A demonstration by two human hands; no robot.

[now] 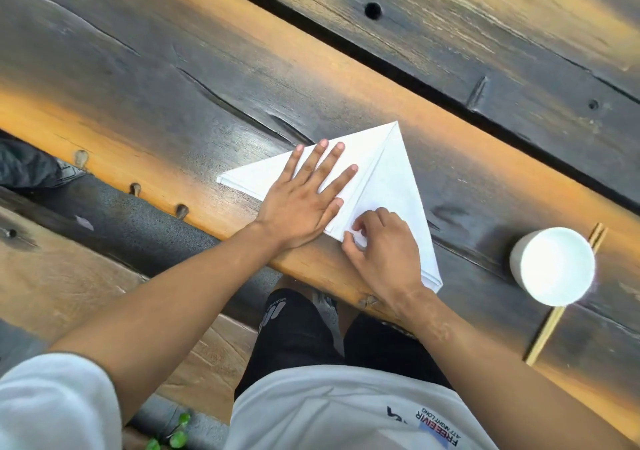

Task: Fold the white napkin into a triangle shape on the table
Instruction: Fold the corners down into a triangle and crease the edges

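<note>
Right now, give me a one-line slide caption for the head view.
Left hand presses the white napkin flat on the wooden table; right hand pinches a near corner.

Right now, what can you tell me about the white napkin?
The white napkin looks like cloth, folded into a layered triangle with its tip pointing away from the person and a crease running down from it. It lies flat near the wooden table's front edge. The left hand presses flat on it; the right hand pinches a fold near its lower edge.

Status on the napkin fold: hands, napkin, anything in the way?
Left hand flat, pressing the white napkin. Right hand pinches its near corner. Napkin lies on the wooden table, triangular. White cup and chopsticks to the right, apart from it.
</note>
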